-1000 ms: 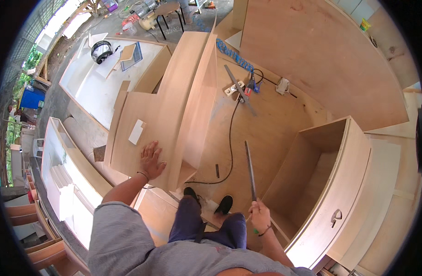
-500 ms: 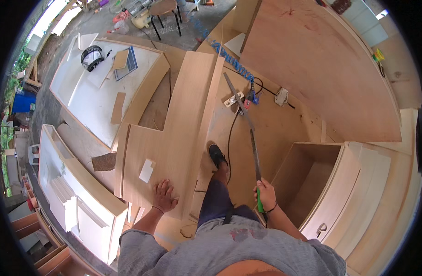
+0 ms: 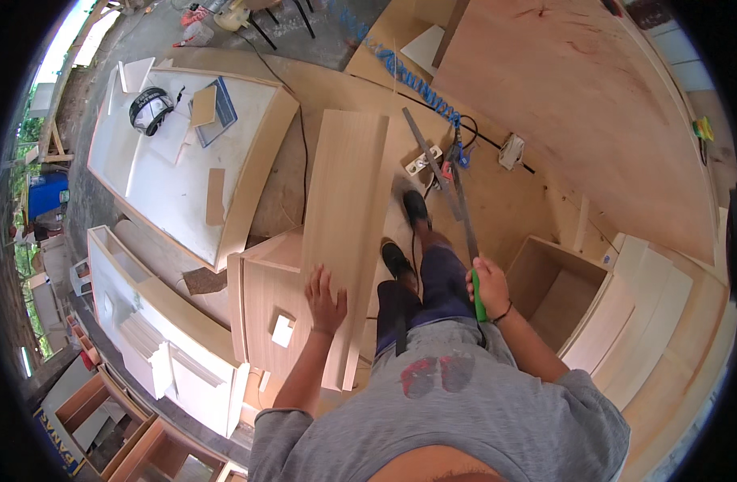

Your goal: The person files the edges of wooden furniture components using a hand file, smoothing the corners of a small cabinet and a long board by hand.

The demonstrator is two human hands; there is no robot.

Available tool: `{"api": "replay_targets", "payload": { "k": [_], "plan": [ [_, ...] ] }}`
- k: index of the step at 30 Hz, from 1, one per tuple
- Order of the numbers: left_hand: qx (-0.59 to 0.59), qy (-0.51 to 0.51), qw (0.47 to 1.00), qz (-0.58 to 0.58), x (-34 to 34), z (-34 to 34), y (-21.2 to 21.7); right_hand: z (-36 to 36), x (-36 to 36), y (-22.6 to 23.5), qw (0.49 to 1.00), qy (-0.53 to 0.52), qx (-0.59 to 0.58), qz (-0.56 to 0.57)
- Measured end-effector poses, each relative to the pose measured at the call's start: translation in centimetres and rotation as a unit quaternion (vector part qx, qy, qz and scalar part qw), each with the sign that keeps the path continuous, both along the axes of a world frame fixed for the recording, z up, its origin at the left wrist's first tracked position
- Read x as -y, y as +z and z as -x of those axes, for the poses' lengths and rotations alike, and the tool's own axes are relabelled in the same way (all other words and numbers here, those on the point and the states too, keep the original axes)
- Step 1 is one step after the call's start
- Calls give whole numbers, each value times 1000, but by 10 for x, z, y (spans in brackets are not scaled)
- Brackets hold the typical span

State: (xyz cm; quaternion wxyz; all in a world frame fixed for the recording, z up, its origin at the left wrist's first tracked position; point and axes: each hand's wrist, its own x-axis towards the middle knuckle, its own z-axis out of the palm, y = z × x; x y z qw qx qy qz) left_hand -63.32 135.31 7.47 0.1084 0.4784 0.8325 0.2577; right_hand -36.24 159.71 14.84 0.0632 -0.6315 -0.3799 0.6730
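My right hand is closed round the green handle of a long dark metal file, whose blade points away from me above the floor. My left hand has its fingers spread at the left edge of a long light-wood board; whether it presses on the board is unclear. Under and left of this board is a wooden box-like piece with a small rectangular pale patch or cutout. Beyond the file's tip lies a flat grey strip, partly crossed by the blade.
A white-topped cabinet carries headphones at the far left. On the floor ahead lie a power strip and a coiled blue hose. An open wooden box and a large panel flank my right. My shoes stand beside the board.
My left hand has lifted from lying flat and moved right and away. The long board sits differently against the box, exposing its far corner. Both my shoes now show. The file stays in my right hand.
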Motion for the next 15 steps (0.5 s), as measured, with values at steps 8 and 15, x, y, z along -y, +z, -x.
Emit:
{"api": "replay_targets", "payload": {
  "k": [8,15],
  "plan": [
    [-34,-34,998,-51,-260,111,-16,88,-140,-58,998,28,-37,44],
    [-69,-77,993,60,-329,145,-37,141,-209,-32,975,54,-61,205]
  ]
}}
